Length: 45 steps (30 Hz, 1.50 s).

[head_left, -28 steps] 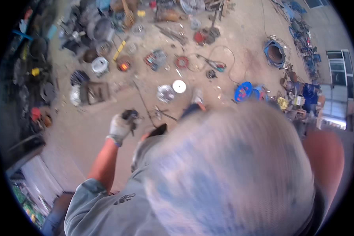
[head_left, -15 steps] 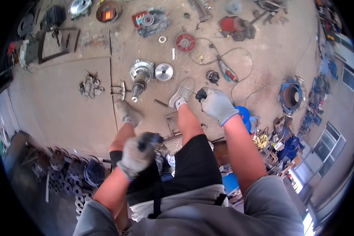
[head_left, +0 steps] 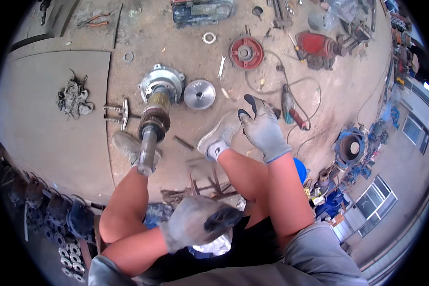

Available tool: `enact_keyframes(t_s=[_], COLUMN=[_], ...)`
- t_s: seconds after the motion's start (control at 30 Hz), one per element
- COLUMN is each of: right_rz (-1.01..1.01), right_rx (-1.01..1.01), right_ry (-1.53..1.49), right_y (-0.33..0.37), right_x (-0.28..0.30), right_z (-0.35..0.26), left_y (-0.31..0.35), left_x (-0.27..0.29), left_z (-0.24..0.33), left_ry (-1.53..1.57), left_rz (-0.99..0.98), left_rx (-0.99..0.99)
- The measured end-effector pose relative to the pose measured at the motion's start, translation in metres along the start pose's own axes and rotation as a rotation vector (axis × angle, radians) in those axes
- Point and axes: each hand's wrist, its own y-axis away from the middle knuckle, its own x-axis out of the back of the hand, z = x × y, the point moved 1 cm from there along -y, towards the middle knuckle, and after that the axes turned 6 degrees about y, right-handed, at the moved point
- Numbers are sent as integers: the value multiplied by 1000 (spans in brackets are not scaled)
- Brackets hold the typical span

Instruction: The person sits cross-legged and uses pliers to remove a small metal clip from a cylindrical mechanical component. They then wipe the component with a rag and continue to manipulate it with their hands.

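Motor rotor with long shaft [head_left: 150, 121] standing on dusty floor [head_left: 57, 133] between the feet, left hand [head_left: 198, 223] gloved, loosely curled, empty, near lap, right hand [head_left: 262, 128] gloved, fingers spread, empty, above right shoe [head_left: 221, 133], silver round cover [head_left: 199, 94] just beside rotor.

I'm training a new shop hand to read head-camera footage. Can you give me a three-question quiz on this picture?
1. True or false: the right hand is gloved and holds nothing.
2. Which lies just right of the rotor on the floor?
A. a silver disc
B. a blue bucket
C. a coiled hose
3. Fill in: the left hand is low, close over the person's ____.

Key
1. True: its grey glove is spread open above the floor, with nothing in it.
2. A: the silver disc lies beside the rotor's housing end.
3. Lap: the gloved hand is curled there; whether it grips anything cannot be told.
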Motion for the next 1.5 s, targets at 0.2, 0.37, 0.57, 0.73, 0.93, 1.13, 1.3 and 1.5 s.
enact_keyframes(t_s=[0.2, 0.37, 0.57, 0.73, 0.93, 1.13, 1.3, 1.5], right_rz=[-68, -97, -461, -717, -916, -972, -679, -352], right_rx=[70, 332, 590, 989, 671, 614, 480, 441], right_ry=[-124, -19, -575, -815, -917, -1547, -1744, -1276], right_y=[-37, -69, 29, 117, 197, 234, 247, 249], right_x=[55, 100, 137, 89, 14, -32, 1, 37], right_z=[-57, -110, -160, -177, -151, -118, -109, -105], left_y=[32, 55, 85, 104, 115, 133, 109, 63], left_x=[56, 47, 14, 0, -52, -44, 9, 26], left_z=[30, 48, 32, 30, -22, -58, -39, -62], left_ry=[624, 726, 590, 569, 420, -386, -756, -762], left_rz=[157, 274, 852, 1087, 959, 907, 1259, 1258], left_rx=[347, 0, -573, -363, -310, -426, -263, -212])
